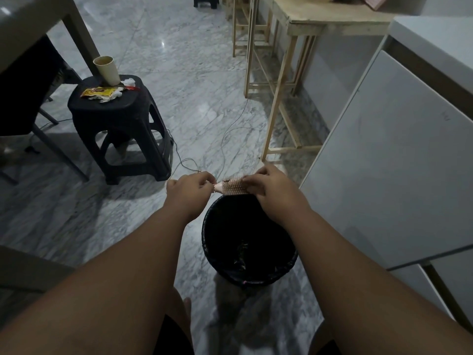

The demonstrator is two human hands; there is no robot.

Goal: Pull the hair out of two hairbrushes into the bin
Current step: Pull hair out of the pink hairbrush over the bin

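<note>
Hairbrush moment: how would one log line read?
left hand: holds hairbrush handle | right hand: fingers at bristles | bin: below, black liner

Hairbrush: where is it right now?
Head view, centre: the hairbrush is held between the left hand and right hand, above the bin's far rim.

1. Pink hairbrush (231, 187) held bristles-up above the far rim of the black-lined bin (289, 267), pinched between both hands.
2. Left hand (188, 192) closed on the brush's narrow end; right hand (268, 187) gripping the bristle end, fingertips on the bristles.
3. Small dark clump lying inside the bin, too dim to identify.
4. Black stool (120, 116) at left on the marble floor (194, 73), carrying a cup (107, 70) and crumpled wrappers (102, 93).
5. Thin cables (227, 131) trailing across the floor beyond the hands.
</note>
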